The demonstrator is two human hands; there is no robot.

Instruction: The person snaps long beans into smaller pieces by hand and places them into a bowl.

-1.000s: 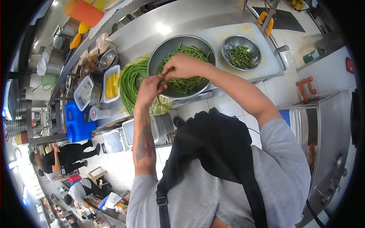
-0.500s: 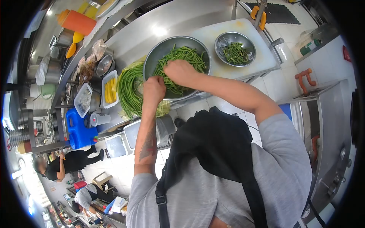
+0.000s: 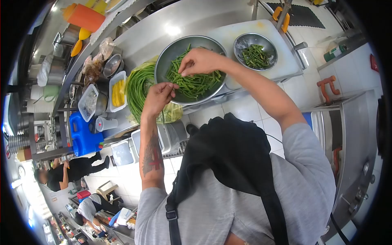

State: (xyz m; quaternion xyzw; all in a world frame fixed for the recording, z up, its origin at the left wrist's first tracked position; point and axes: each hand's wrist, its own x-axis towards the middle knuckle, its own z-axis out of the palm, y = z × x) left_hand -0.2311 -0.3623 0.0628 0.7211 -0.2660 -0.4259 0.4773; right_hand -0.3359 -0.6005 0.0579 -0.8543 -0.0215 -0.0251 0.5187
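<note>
A large metal bowl holds cut lengths of green string beans. Over its near left rim, my left hand pinches what looks like the end of a string bean between thumb and fingertips. My right hand hangs above the beans with its fingers curled toward the thumb; whatever is between them is too small to make out. Just left of the bowl lies a coiled bundle of long uncut string beans on yellowish plastic. A smaller metal bowl with short bean pieces stands to the right.
Beneath the small bowl is a white cutting board. Left of the bundle are a tub of yellow items, a clear tub and a blue jug. Two other people are farther off at lower left.
My hands have moved apart: the right has lifted up and away from the left, and the left has turned so its fingertips show. The view has shifted slightly.
</note>
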